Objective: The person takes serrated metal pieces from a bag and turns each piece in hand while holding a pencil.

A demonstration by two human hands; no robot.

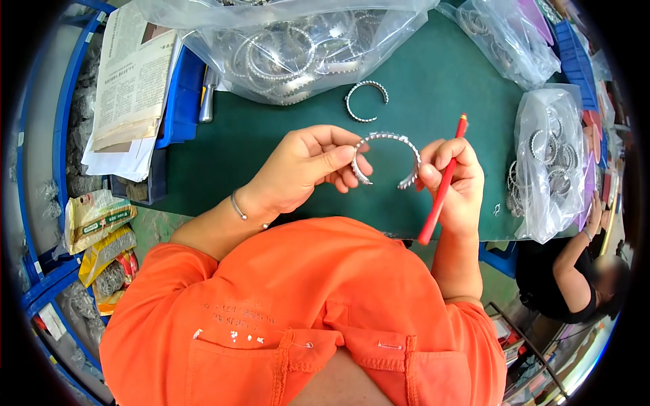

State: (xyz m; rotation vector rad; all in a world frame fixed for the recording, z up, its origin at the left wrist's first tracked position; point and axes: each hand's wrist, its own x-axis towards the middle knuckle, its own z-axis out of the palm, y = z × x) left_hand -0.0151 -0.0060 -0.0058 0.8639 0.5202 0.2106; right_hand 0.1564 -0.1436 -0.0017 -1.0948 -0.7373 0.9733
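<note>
Head view: one studded open cuff bracelet (389,136), above the bench (217,155) between both hands, gap facing near; left side pinched in the left hand's (298,166) fingers, right side in the right hand's (462,179), also gripping a red pen-shaped tool (442,196) slanting near-left to far-right.

A workshop, judging by the green worktable (223,152), bagged metal bangles (281,57) and blue shelving (70,88).

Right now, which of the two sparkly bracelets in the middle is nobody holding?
The loose bracelet lying on the green table, near the big clear bag. The other bracelet is held up between the left hand and right hand.
</note>
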